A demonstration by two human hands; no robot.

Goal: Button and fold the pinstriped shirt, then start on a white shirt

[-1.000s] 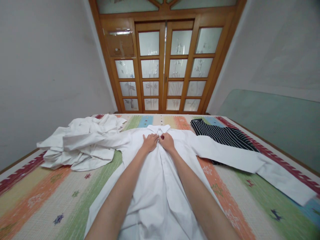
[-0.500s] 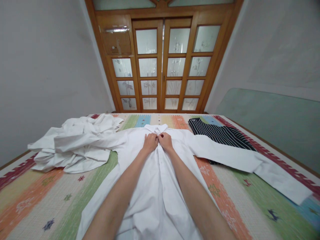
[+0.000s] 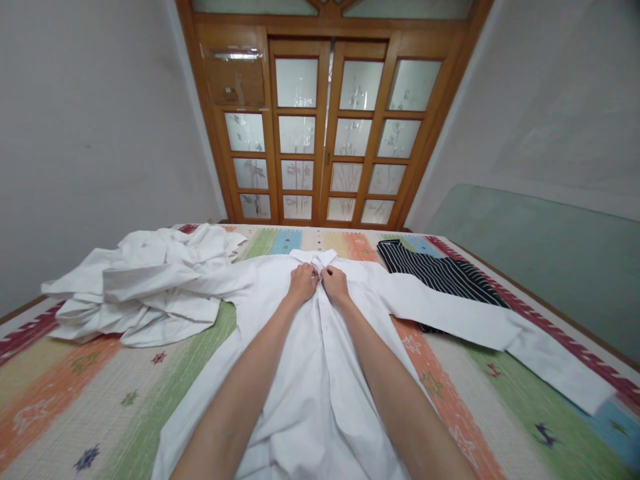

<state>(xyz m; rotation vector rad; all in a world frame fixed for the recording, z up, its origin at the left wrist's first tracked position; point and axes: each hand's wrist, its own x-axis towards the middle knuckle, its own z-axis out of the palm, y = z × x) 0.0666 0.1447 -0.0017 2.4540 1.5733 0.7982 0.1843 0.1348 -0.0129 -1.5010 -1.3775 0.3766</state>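
Note:
A white long-sleeved shirt (image 3: 295,420) lies front up before me, its collar (image 3: 314,256) at the far end and its right-hand sleeve (image 3: 460,317) stretched out to the side. Just below the collar, my left hand (image 3: 303,283) pinches the left edge of the front opening. Close beside it, my right hand (image 3: 334,283) pinches the right edge. Both hands are closed on the shirt's fabric near the top of the button strip. Any button between the fingertips is too small and covered to make out.
Crumpled white clothing (image 3: 165,287) is heaped at the left, touching the shirt's left-hand sleeve. A folded black-and-white striped garment (image 3: 445,273) lies at the right, partly under the other sleeve. Beneath everything is a colourful striped cloth (image 3: 185,373). Wooden glass-paned doors (image 3: 325,133) stand beyond.
My hands stay at the shirt's opening, with the fingers shifting slightly and the fingertips a little further apart. The whole view has tilted slightly.

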